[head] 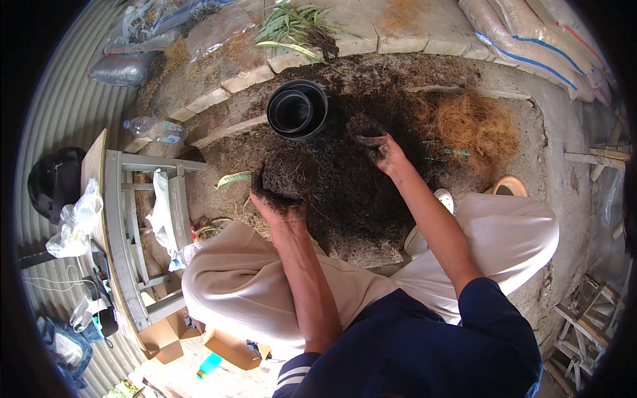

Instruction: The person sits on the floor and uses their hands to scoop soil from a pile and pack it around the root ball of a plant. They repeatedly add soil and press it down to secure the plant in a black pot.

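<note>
My left hand [276, 205], dark with soil, cups a rounded root ball [289, 174] matted with fine roots. A pale-edged green leaf [234, 179] shows just left of that hand; whether it joins the root ball is hidden. Soil also coats my right hand [384, 153], whose curled fingers hold a clump of dark fibrous soil [367, 125]. Below and between both hands spreads a heap of dark potting soil [363, 199]. Just beyond the root ball stand black plastic pots [297, 109], a smaller one nested inside a larger one.
Brown coconut-like fibre [475, 132] lies right of the soil. Uprooted leafy plants [303, 25] rest on the concrete ledge [353, 30]. Filled sacks [532, 40] occupy the far right. At left are a plastic bottle [157, 130] and a metal-framed stand [144, 161].
</note>
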The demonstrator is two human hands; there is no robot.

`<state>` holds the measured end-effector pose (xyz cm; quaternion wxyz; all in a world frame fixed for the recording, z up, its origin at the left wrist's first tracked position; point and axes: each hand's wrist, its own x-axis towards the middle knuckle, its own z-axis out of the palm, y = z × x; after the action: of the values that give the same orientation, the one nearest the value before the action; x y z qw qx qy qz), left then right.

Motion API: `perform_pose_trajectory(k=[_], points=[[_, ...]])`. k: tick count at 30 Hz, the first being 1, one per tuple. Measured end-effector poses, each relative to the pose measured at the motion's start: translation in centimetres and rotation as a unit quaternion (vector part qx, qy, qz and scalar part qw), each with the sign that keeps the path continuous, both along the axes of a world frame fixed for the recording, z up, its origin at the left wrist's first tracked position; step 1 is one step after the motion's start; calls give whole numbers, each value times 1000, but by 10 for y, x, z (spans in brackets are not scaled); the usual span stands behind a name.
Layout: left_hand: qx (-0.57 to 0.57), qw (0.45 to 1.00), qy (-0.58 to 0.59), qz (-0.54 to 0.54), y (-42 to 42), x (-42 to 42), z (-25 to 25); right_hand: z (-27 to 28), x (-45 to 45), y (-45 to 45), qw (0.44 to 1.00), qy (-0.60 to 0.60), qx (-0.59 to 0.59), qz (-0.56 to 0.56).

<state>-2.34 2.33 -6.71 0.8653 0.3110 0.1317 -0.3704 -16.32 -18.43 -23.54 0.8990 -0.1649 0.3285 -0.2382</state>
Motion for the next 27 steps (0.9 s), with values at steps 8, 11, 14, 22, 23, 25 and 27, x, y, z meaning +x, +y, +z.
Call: perform_pose_trajectory(k=[8,11,14,22,23,25,27], points=[[7,1000,-16,5,2,2,-5,45,8,10,990,-140,28,-17],[10,1000,-12,4,1,2,-5,51,9,8,991,-131,14,-30],[16,1000,-13,13,5,3,-5,69,12,11,988,-148,34,5],[19,1000,-14,7,2,3,-9,68,3,22,999,4,-49,-1],[12,1000,-19,8,5,5,-8,74,8,26,998,2,-62,5],[-10,1000,-24,-1,3,5,-9,67,8,21,999,-2,-36,-4],[2,1000,-19,-1,2,4,-7,63,7,19,1000,-11,-16,-9]])
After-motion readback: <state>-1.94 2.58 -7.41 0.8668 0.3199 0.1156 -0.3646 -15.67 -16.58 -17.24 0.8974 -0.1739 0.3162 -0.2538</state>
